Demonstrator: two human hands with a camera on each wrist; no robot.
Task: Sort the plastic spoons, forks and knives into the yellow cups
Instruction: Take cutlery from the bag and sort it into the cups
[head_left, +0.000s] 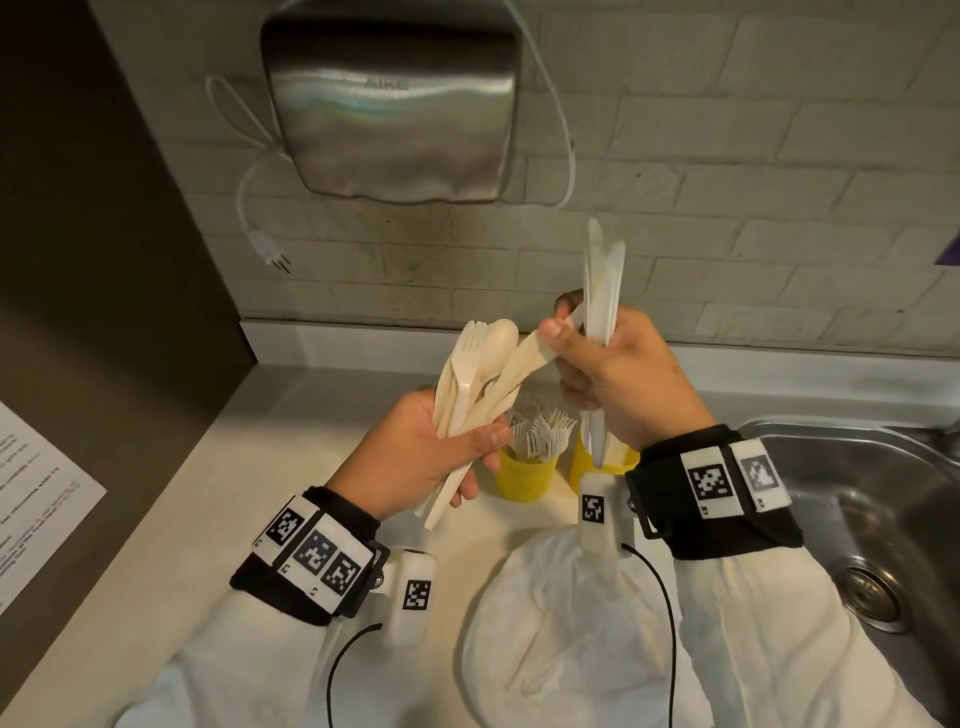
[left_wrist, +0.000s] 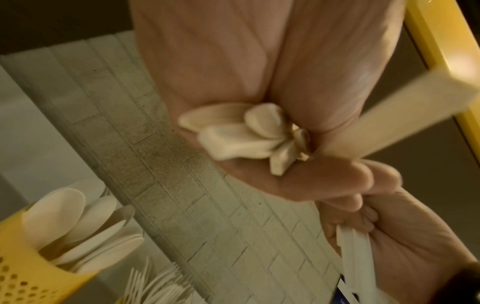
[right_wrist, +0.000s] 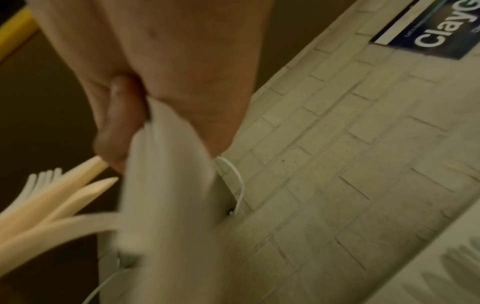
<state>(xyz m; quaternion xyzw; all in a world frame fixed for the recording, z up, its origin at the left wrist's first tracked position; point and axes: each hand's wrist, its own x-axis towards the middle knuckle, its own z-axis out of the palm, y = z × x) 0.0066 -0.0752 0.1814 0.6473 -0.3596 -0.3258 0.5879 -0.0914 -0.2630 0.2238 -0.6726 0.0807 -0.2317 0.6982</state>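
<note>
I count three yellow cups (head_left: 525, 478); my left hand (head_left: 415, 457) grips mixed cutlery (head_left: 475, 374); right hand (head_left: 618, 374) clutches knives (head_left: 602, 280), thumb pinching another

- cutlery (head_left: 480, 371): matt cream plastic, smooth, no shine
- cups (head_left: 525, 475): yellow plastic, perforated walls, pretty matt
- dryer (head_left: 390, 111) on the far wall: brushed metal with a soft sheen
- wall (head_left: 727, 171): rough pale brick, grimy in patches
- sink (head_left: 878, 499) on the right: shiny steel
- counter (head_left: 291, 405): smooth, matt, off-white
- near cloth (head_left: 561, 623): white, crinkly
- paper (head_left: 31, 493), far left: matt, printed
</note>
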